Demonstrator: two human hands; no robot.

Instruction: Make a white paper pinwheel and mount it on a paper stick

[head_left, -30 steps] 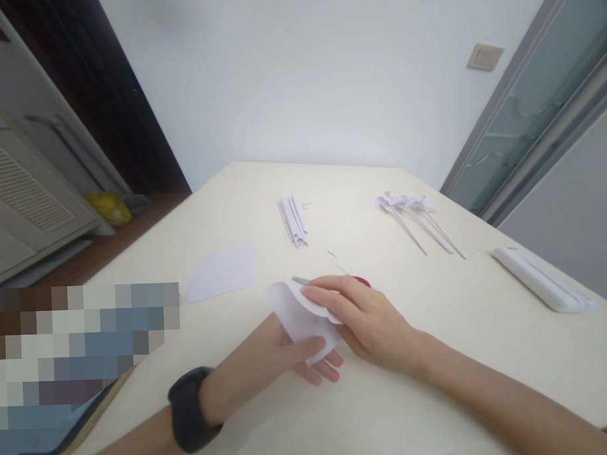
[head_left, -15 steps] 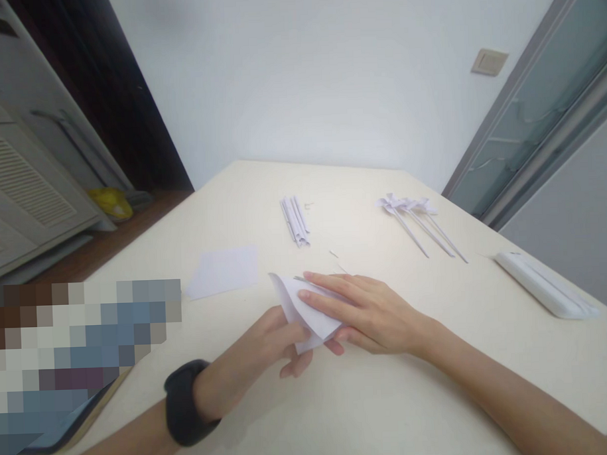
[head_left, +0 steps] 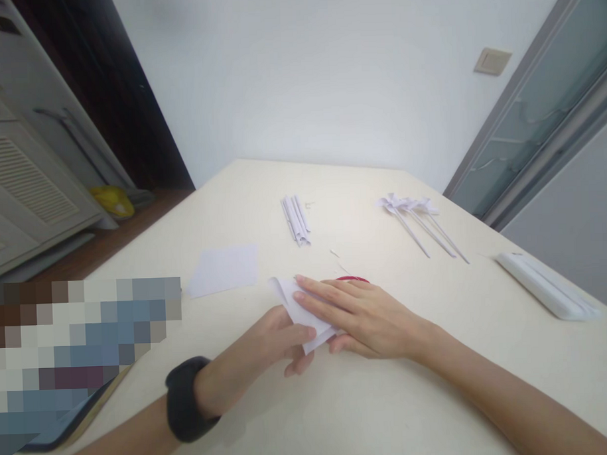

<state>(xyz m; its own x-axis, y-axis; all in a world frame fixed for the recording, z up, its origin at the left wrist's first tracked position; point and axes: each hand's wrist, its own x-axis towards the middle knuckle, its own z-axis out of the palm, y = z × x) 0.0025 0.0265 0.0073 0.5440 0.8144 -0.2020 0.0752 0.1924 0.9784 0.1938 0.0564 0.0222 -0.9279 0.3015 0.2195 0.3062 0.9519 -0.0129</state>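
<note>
A folded sheet of white paper (head_left: 306, 315) lies on the table between my two hands. My left hand (head_left: 282, 338), with a black band on the wrist, is closed on its near left edge, thumb on top and fingers underneath. Flat across the right part of the paper rests my right hand (head_left: 359, 315), its fingers stretched out toward the fold. Behind that hand a red curved edge (head_left: 354, 278) shows; the rest of it is hidden. Another flat white paper sheet (head_left: 224, 270) lies to the left.
Several rolled paper tubes (head_left: 296, 220) lie toward the back of the table (head_left: 350, 412). Paper pinwheels on sticks (head_left: 417, 217) are at the back right, a white case (head_left: 544, 285) at the right edge. Small paper scraps (head_left: 334, 253) lie beyond my hands. A blurred patch covers the left.
My left thumb has moved slightly right, and the raised paper flap now lies flatter under my right hand. The red edge has come into view behind the right hand.
</note>
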